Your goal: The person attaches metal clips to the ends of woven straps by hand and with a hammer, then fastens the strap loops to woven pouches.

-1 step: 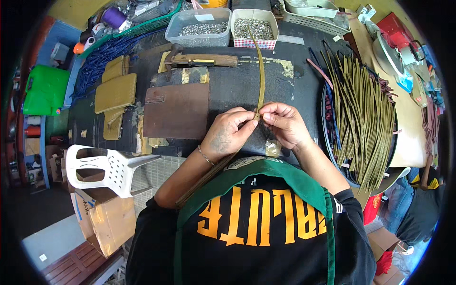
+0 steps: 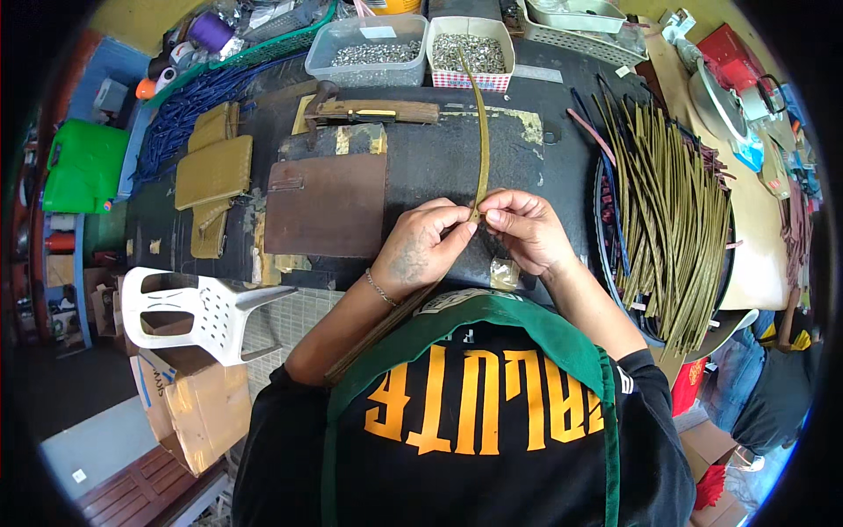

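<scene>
Between the fingertips of both hands is the near end of a long, narrow olive strap (image 2: 483,132); its far end curves away over the work surface toward the metal pieces. My left hand (image 2: 428,239), with a bracelet at the wrist, pinches the strap from the left. Thumb and forefinger of my right hand (image 2: 525,230) pinch it from the right. The fingers cover most of the strap's end, and a small mark shows there. Close to the left hand, a brown leather panel (image 2: 327,206) lies flat. More thin brownish strips (image 2: 373,338) lie along my left forearm.
A hammer (image 2: 378,111) rests beyond the panel. Behind it stand a clear tub (image 2: 364,75) and a checked box (image 2: 471,81) of small metal pieces. Bundled olive straps (image 2: 672,220) fill a round container at right. Folded olive leather pieces (image 2: 213,174) lie left, above a white chair (image 2: 206,312).
</scene>
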Demonstrator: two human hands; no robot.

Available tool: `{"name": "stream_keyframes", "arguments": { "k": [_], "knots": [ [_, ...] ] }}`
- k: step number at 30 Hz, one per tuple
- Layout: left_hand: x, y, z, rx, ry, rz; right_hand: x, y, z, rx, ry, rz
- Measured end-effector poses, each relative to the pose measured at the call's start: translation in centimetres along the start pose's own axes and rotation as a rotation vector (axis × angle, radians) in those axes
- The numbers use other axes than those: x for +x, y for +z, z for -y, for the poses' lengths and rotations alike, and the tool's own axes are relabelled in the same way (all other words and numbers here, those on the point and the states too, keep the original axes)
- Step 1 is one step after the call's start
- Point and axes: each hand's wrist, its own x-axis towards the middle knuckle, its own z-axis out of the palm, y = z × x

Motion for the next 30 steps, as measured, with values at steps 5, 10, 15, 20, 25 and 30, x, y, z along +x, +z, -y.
{"name": "stream_keyframes", "arguments": {
  "k": [5,10,15,20,25,30],
  "knots": [
    [0.0,0.5,0.0,0.017,0.041,-0.071,0.1,0.0,0.0,-0.082,-0.053,0.060],
    [0.3,0.4,-0.4,0.096,0.053,-0.100,0.2,0.3,0.0,-0.570,-0.295,0.001],
    [0.7,0.0,-0.8,0.247,0.060,0.009,0.5,1.0,-0.5,-0.391,-0.377,-0.087],
    [0.3,-0.7,-1.7,0.258,0.119,0.047,-0.2,1.2,-0.2,-0.483,-0.392,-0.122],
    [-0.2,0.1,-1.7,0.063,0.226,-0.011,-1.2,0.6,2.8,-0.489,-0.192,0.181],
    [-0.7,0.3,-2.6,0.036,0.306,0.020,0.8,-0.1,4.5,-0.682,-0.299,0.109]
  ]
}}
